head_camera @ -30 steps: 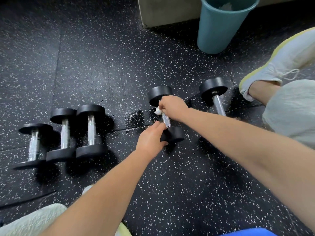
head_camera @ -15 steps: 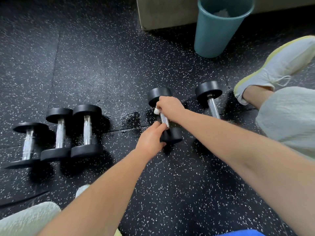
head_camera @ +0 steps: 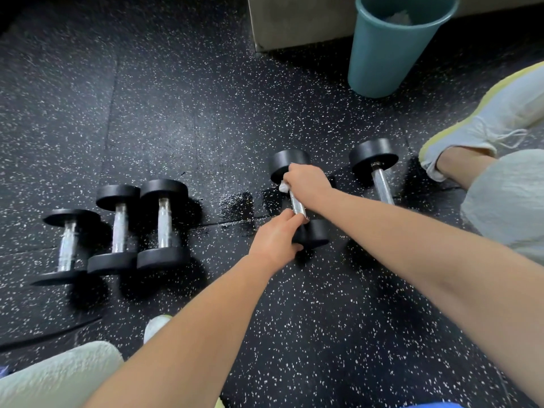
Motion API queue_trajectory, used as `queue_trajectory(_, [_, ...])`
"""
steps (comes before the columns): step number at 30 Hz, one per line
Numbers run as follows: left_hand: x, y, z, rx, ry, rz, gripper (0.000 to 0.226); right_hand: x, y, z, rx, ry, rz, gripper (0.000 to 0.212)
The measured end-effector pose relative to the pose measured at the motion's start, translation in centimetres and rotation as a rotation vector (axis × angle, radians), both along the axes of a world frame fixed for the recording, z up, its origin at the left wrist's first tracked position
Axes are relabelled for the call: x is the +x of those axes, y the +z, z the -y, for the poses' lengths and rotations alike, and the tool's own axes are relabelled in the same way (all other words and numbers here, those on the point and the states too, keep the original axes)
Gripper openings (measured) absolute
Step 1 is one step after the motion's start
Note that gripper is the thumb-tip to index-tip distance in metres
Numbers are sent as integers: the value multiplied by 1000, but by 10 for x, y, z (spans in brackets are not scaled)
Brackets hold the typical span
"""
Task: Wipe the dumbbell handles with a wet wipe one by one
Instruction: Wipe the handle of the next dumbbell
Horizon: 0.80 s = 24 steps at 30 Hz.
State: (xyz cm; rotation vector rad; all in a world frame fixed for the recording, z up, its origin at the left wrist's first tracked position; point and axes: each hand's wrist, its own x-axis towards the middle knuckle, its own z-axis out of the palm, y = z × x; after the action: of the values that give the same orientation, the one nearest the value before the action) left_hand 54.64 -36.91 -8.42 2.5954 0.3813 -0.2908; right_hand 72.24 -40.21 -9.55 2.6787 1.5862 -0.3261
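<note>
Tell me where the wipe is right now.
Head view, right of centre: the wipe sits in the right hand at the far end of the dumbbell handle, while the left hand holds the near weight.

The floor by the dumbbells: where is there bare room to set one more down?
Bare floor lies beyond the three left dumbbells, up to the bin; a narrower wet gap separates them from the held dumbbell. Crowded: around that one, where the left hand and right hand work, beside the right dumbbell.
</note>
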Motion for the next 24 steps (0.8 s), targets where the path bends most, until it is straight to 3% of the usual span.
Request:
queue_trajectory(5, [-1, 0, 0, -16, 13, 2, 64, -4, -8, 5, 38, -49, -22, 19])
queue_trajectory(11, [0, -2, -8, -49, 55, -37, 62, -9, -10, 26, -34, 122, -91, 12])
queue_trajectory(17, [0, -4, -6, -42, 73, -49, 63, 0, 3, 2, -17, -33, 24, 19])
queue_trajectory(24, [-2, -10, -7, -60, 99, -34, 68, -14, 5, 23, -136, 83, -108, 16])
